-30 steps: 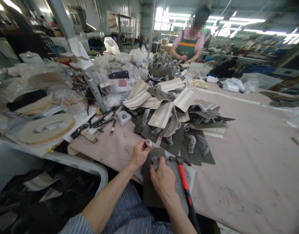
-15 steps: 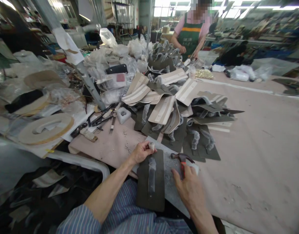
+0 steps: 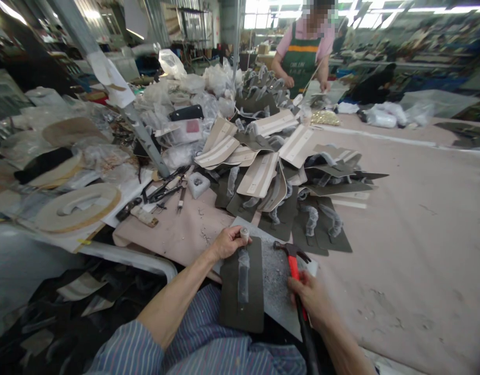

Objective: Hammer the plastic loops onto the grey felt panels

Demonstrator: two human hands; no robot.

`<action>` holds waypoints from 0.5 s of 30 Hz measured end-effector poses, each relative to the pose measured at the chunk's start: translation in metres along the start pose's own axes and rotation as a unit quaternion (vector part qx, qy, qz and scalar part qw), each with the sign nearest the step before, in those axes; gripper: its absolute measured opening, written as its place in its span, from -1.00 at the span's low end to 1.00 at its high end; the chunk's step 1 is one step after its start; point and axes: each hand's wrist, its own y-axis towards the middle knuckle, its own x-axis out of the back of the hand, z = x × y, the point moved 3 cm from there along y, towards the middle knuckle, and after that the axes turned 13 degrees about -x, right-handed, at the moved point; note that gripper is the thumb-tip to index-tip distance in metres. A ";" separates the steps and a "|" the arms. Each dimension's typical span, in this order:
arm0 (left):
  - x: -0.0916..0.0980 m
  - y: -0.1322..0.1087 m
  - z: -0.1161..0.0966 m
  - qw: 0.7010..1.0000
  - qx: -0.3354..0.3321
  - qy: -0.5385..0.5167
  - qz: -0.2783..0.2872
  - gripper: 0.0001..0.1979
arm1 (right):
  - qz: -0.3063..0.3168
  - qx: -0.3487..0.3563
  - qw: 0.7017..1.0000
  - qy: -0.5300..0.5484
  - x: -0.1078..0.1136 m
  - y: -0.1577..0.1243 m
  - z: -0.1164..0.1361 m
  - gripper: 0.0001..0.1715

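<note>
My left hand point(image 3: 226, 243) pinches a short, white-wrapped cylindrical tool point(image 3: 244, 234), upright at the top end of a dark flat panel point(image 3: 252, 291). A strap handle in clear plastic wrap point(image 3: 243, 278) runs down the middle of that panel, which lies partly on a grey slab point(image 3: 277, 271) and partly over my lap. In my right hand point(image 3: 312, 297) is a claw hammer point(image 3: 293, 263) with a red and black handle, its fingers closed round the grip. The hammer's head rests on or just over the slab, right of the panel; contact is unclear.
A heap of similar panels point(image 3: 263, 174) lies ahead. Left of it are hand tools point(image 3: 167, 190), a white block point(image 3: 198, 185) and a tape roll point(image 3: 77, 208). More panels fill a bin point(image 3: 146, 260) at lower left. A co-worker point(image 3: 302, 57) stands across the table.
My right hand has closed round the hammer's handle, where it was reaching over it before. My left hand keeps the white-wrapped tool in the same place on the panel.
</note>
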 end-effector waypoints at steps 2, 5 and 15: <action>0.001 0.001 -0.001 1.000 0.000 -0.008 0.013 -0.79 | 0.124 -0.048 0.975 0.177 -0.007 -0.004 0.000 -0.77; 0.002 0.002 -0.003 1.000 -0.003 -0.019 0.019 -0.79 | 0.188 -0.107 0.927 0.305 -0.017 -0.014 0.004 -0.76; -0.010 -0.012 0.000 0.994 -0.040 0.097 -0.043 -0.88 | -0.074 0.208 0.972 0.074 0.001 -0.071 0.099 -0.58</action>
